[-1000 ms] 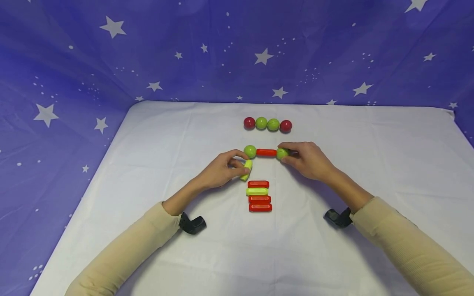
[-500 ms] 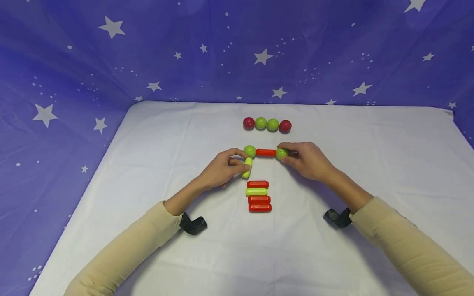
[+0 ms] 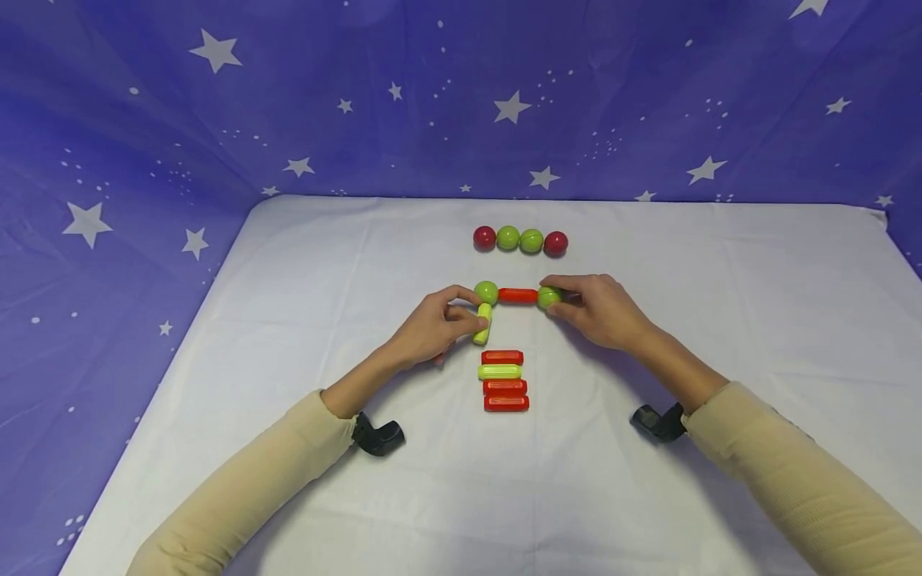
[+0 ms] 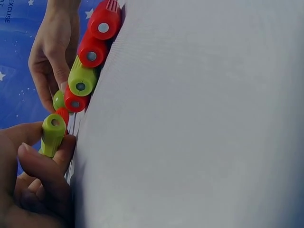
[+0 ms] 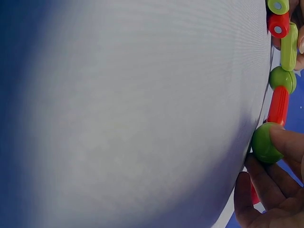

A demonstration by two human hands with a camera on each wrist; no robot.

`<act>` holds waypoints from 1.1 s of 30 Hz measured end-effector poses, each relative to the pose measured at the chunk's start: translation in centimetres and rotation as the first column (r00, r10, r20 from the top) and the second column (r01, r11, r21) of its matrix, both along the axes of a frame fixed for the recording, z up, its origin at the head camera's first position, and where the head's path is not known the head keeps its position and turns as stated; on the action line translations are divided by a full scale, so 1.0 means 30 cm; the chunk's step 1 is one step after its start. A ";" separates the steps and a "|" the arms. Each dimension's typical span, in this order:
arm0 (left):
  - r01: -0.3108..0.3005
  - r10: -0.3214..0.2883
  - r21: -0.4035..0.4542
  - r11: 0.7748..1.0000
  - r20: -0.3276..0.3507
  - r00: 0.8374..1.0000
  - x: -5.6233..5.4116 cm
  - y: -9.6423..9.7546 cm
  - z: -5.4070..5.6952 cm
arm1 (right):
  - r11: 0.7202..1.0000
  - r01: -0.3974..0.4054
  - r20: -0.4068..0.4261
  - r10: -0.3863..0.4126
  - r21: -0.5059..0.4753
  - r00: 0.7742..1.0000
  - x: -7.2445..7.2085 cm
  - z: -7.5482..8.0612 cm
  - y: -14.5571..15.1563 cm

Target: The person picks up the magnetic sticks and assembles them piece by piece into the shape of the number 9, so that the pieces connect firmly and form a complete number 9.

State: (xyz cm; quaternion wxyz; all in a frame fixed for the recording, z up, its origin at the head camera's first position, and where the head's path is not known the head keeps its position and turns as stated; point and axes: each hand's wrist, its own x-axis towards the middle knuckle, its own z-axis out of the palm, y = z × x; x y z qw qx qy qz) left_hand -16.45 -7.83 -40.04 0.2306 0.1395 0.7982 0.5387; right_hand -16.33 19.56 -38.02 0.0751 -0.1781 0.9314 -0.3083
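My left hand (image 3: 432, 326) pinches a yellow-green magnetic rod (image 3: 483, 323) whose far end meets the left green ball (image 3: 486, 293). In the left wrist view, a round metal disc shows in the near end of this rod (image 4: 53, 135). A red magnetic rod (image 3: 518, 295) lies between the left green ball and the right green ball (image 3: 549, 298), touching both. My right hand (image 3: 601, 310) holds the right ball between thumb and fingers; in the right wrist view this green ball (image 5: 266, 143) sits against the end of the red rod (image 5: 278, 105).
Behind the hands stands a row of a red ball (image 3: 485, 238), two green balls (image 3: 519, 239) and another red ball (image 3: 555, 244). Nearer me lie stacked rods: red rods (image 3: 506, 403) and one yellow-green rod (image 3: 499, 372). A starry blue cloth (image 3: 432, 144) rises behind the white table (image 3: 324, 264).
My left hand has brought the yellow-green rod slightly forward and turned it straighter, so its end now meets the left green ball. The right hand stays where it was on its ball.
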 end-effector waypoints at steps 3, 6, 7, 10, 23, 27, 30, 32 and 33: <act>-0.017 0.017 0.010 1.000 0.002 1.000 0.001 0.003 0.001 | 1.000 -0.001 -0.003 0.001 0.002 1.000 -0.001 -0.001 0.000; -0.026 0.026 0.013 1.000 -0.002 1.000 0.001 0.004 0.000 | 1.000 -0.006 -0.014 0.006 0.004 1.000 -0.002 -0.004 0.000; -0.026 0.026 0.012 1.000 -0.005 1.000 0.002 0.005 0.000 | 1.000 -0.008 -0.018 0.008 0.003 1.000 -0.002 -0.004 0.001; -0.023 0.024 0.008 1.000 -0.010 1.000 0.001 0.005 -0.001 | 1.000 -0.011 -0.025 0.012 0.005 1.000 -0.003 -0.007 0.001; -0.020 0.020 0.013 1.000 -0.012 1.000 0.002 0.010 -0.001 | 1.000 -0.008 -0.032 0.008 0.001 0.999 -0.004 -0.013 0.003; -0.029 0.029 0.013 0.999 -0.006 1.000 0.002 0.013 -0.001 | 1.000 -0.003 -0.021 0.003 0.002 1.000 -0.004 -0.012 0.004; -0.034 0.035 0.013 0.999 -0.006 0.999 0.002 0.013 0.000 | 1.000 -0.002 -0.015 0.002 -0.001 1.000 -0.005 -0.010 0.003; -0.042 0.042 0.011 0.999 -0.007 0.999 0.002 0.014 0.000 | 1.000 -0.002 -0.017 0.002 -0.008 1.000 -0.008 -0.009 0.003; -0.046 0.046 0.009 0.999 -0.007 0.999 0.001 0.015 0.000 | 1.000 -0.002 -0.019 0.002 -0.010 1.000 -0.010 -0.008 0.003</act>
